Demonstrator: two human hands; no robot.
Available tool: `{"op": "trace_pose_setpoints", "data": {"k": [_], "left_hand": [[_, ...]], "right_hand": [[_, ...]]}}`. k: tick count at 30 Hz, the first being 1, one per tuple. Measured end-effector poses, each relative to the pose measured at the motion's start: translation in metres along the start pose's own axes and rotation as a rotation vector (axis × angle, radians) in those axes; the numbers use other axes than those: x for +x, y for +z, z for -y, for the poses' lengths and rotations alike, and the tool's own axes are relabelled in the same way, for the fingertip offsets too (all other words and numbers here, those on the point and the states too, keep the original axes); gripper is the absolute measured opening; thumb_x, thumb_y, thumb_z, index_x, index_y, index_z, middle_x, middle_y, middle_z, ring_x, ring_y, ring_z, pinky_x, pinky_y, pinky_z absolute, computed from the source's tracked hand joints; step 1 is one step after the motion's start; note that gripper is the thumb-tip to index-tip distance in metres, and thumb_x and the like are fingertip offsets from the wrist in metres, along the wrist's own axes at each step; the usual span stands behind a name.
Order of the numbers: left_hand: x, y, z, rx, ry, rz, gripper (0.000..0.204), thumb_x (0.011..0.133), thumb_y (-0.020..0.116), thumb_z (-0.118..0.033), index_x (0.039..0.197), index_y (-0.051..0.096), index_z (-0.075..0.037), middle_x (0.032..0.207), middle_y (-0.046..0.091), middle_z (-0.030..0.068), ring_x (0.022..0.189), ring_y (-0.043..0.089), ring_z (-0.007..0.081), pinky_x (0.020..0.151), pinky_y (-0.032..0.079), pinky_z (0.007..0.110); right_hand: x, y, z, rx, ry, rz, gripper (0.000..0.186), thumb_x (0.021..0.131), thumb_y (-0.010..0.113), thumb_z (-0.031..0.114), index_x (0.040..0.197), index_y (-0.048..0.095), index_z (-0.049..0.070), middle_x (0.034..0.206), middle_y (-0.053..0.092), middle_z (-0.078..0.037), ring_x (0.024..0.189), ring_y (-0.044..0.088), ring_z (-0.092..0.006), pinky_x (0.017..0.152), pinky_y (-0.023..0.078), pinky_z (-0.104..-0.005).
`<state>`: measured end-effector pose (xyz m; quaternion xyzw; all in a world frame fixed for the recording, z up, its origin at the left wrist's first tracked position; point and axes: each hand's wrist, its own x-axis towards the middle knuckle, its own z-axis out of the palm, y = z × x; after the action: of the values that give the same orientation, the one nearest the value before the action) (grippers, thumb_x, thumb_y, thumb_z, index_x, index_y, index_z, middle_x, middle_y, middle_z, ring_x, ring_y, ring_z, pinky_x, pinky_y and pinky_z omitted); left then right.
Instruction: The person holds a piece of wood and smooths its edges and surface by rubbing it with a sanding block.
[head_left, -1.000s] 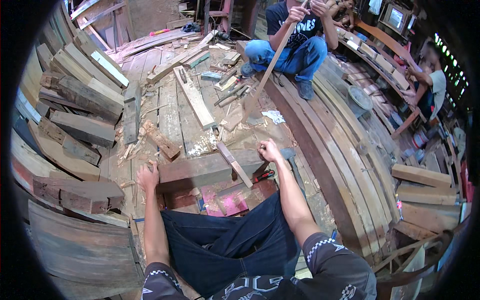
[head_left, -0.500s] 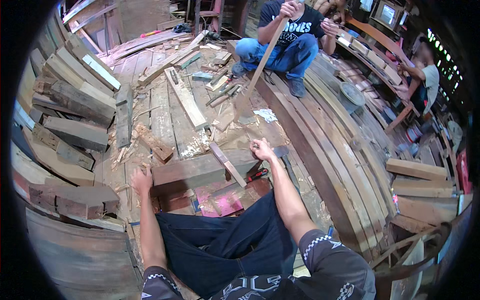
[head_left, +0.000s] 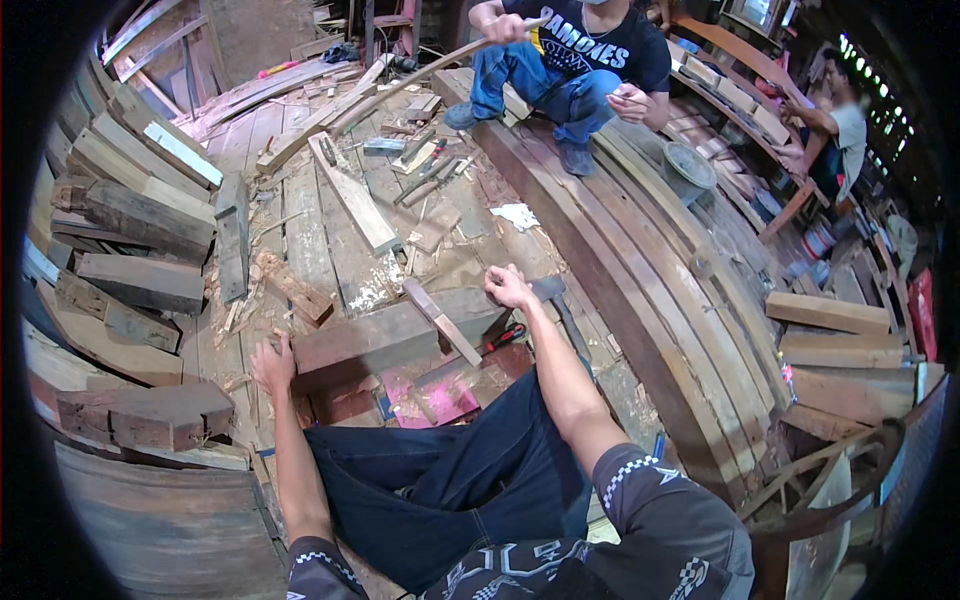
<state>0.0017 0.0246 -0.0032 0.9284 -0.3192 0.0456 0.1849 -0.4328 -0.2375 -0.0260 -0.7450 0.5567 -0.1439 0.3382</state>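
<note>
A thick brown wooden beam lies crosswise in front of my lap. At its left end, my left hand is closed with the fingers bent round the end. My right hand grips the beam's right end, its fingers curled at the far edge; the underside of that grip is hidden. Across the beam's top rests a flat two-toned wooden piece, its near end sticking out toward me. Close to my right wrist lie a red-and-black tool handle and a dark hammer-like tool.
Near my legs a pink sheet lies under shavings. Stacked timbers line the left; long curved planks run along the right. A co-worker crouches ahead holding a long curved strip. Another person sits at far right.
The co-worker's long strip has swung from upright to slanting out leftward. My view has shifted slightly; both my hands stay at the beam's ends.
</note>
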Motion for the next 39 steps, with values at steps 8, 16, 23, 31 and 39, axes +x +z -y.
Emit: {"op": "trace_pose_setpoints", "data": {"k": [8, 16, 23, 31, 39], "left_hand": [[0.006, 0.005, -0.015, 0.027, -0.01, 0.024, 0.062, 0.089, 0.045, -0.061, 0.114, 0.062, -0.006, 0.119, 0.06, 0.015, 0.114, 0.052, 0.0376, 0.094, 0.042, 0.05], [0.009, 0.013, 0.016, 0.031, -0.011, -0.039, 0.062, 0.089, 0.045, -0.06, 0.11, 0.064, -0.005, 0.12, 0.059, 0.0156, 0.116, 0.05, 0.04, 0.099, 0.038, 0.05], [0.016, 0.019, 0.003, -0.022, 0.003, -0.047, 0.062, 0.09, 0.044, -0.06, 0.111, 0.064, -0.005, 0.12, 0.059, 0.0151, 0.115, 0.05, 0.0395, 0.1, 0.037, 0.05], [0.012, 0.004, 0.007, 0.055, -0.066, 0.125, 0.067, 0.09, 0.042, -0.062, 0.126, 0.059, -0.008, 0.133, 0.054, 0.0155, 0.124, 0.047, 0.0375, 0.103, 0.037, 0.047], [0.009, 0.0, -0.001, 0.034, -0.048, 0.098, 0.067, 0.09, 0.044, -0.06, 0.125, 0.059, -0.006, 0.133, 0.054, 0.0169, 0.125, 0.046, 0.0391, 0.103, 0.036, 0.049]], "right_hand": [[0.011, 0.0, -0.019, -0.156, -0.036, -0.158, 0.03, 0.087, 0.056, 0.046, 0.109, 0.063, 0.026, 0.125, 0.047, -0.016, 0.124, 0.043, -0.0401, 0.1, 0.022, -0.0723], [0.004, -0.009, 0.017, 0.012, -0.015, 0.059, 0.049, 0.094, 0.032, 0.047, 0.099, 0.068, 0.015, 0.116, 0.064, -0.012, 0.117, 0.05, -0.0323, 0.101, 0.033, -0.0511], [0.03, -0.001, -0.024, 0.067, -0.25, -0.311, 0.03, 0.081, 0.06, 0.033, 0.082, 0.064, 0.003, 0.076, 0.066, -0.017, 0.071, 0.064, -0.032, 0.067, 0.049, -0.0428], [-0.006, 0.001, 0.026, -0.31, 0.055, -0.15, 0.034, 0.079, 0.061, 0.039, 0.095, 0.072, 0.011, 0.101, 0.07, -0.017, 0.103, 0.063, -0.0353, 0.096, 0.041, -0.0578], [-0.012, 0.0, 0.03, -0.302, 0.067, -0.245, 0.036, 0.081, 0.061, 0.038, 0.093, 0.072, 0.006, 0.103, 0.069, -0.019, 0.103, 0.063, -0.0357, 0.095, 0.043, -0.0562]]}}
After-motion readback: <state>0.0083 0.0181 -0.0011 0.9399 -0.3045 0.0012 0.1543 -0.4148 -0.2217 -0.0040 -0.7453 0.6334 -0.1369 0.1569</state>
